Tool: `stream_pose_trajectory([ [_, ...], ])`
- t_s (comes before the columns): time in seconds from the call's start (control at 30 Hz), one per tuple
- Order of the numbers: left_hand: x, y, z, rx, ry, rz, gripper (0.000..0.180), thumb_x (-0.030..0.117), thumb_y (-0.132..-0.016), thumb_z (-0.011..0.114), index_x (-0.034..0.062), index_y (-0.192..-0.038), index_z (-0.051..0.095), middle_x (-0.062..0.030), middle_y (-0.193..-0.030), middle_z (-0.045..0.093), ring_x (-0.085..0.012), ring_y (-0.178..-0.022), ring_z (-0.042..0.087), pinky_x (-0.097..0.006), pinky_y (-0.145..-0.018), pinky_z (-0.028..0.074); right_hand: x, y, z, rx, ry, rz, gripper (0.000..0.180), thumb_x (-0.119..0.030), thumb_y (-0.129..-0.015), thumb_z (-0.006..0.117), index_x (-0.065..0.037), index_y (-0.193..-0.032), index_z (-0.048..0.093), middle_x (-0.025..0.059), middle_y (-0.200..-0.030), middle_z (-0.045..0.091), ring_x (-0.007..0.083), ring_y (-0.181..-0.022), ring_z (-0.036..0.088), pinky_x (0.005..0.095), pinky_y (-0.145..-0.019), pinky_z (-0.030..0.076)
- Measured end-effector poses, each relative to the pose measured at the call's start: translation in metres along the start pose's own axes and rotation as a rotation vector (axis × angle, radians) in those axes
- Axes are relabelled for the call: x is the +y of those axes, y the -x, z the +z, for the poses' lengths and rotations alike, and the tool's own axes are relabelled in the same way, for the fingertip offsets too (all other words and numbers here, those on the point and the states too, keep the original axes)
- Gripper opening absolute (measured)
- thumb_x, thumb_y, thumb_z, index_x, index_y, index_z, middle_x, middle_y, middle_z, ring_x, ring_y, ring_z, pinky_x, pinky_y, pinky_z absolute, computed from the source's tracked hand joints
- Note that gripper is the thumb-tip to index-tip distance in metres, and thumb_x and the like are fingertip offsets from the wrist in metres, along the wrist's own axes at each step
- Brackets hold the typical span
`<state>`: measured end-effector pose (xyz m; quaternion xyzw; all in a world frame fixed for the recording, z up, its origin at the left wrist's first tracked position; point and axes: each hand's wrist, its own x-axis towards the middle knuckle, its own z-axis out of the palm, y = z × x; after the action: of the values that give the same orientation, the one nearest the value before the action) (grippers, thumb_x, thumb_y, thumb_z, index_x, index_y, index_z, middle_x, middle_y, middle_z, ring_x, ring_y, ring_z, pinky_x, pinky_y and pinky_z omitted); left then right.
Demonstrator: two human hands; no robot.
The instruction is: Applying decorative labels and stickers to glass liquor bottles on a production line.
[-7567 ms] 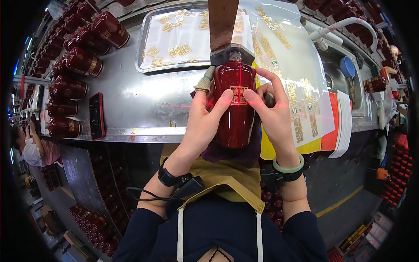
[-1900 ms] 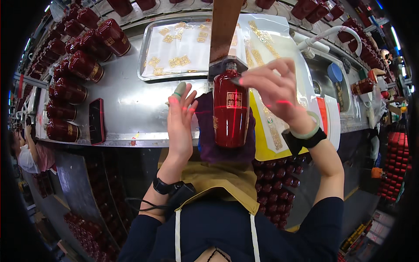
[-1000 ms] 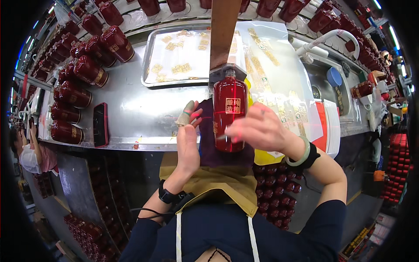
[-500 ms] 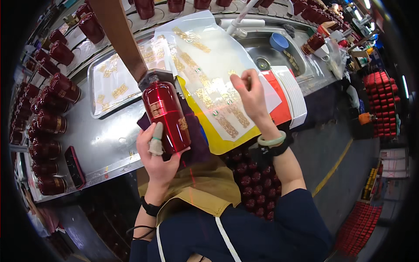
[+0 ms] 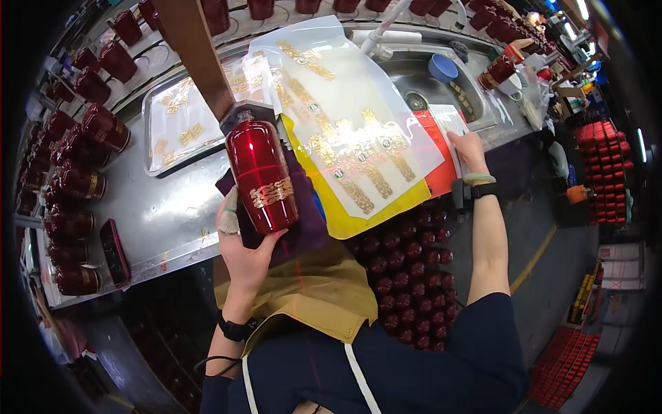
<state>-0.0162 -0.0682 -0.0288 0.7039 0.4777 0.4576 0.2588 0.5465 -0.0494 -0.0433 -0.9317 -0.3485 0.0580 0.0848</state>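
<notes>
I see a bright tabletop (image 5: 153,215), white glare on the plastic sheet (image 5: 345,88), red light streaking the bottle (image 5: 259,165), dimness below the tabletop's near edge, lines bending toward blackened corners.

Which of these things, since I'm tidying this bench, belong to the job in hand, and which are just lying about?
In the job, it seems:
red bottle, gripped by the left hand
white stack, at the right hand
clear sheet with gold strips
metal tray with gold pieces

Lying about, probably:
red-edged dark phone
blue bowl in the sink
</notes>
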Motion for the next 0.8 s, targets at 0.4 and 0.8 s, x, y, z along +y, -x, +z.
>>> stream_pose_trajectory([
  [0.4, -0.003, -0.003, 0.006, 0.03, 0.093, -0.111, 0.088, 0.015, -0.072, 0.095, -0.0025, -0.147, 0.053, -0.0167, -0.134, 0.066, -0.0278, -0.124, 0.063, -0.039, -0.11, 0.046, 0.039, -0.024, 0.001, -0.185, -0.444, 0.071, 0.015, -0.011, -0.087, 0.068, 0.0, -0.092, 0.078, 0.0047, -0.063, 0.064, 0.0155, -0.046, 0.056, 0.0322, -0.045, 0.042],
  [0.8, -0.012, 0.009, 0.001, 0.007, 0.062, -0.105, 0.083, 0.012, -0.075, 0.09, -0.0001, -0.149, 0.053, -0.0194, -0.137, 0.062, -0.0368, -0.129, 0.055, -0.044, -0.108, 0.046, -0.069, 0.111, -0.054, 0.18, -0.084, -0.637, 0.024, -0.018, -0.097, 0.064, 0.004, -0.1, 0.072, 0.0211, -0.083, 0.073, 0.0353, -0.075, 0.069, 0.0431, -0.073, 0.053],
])
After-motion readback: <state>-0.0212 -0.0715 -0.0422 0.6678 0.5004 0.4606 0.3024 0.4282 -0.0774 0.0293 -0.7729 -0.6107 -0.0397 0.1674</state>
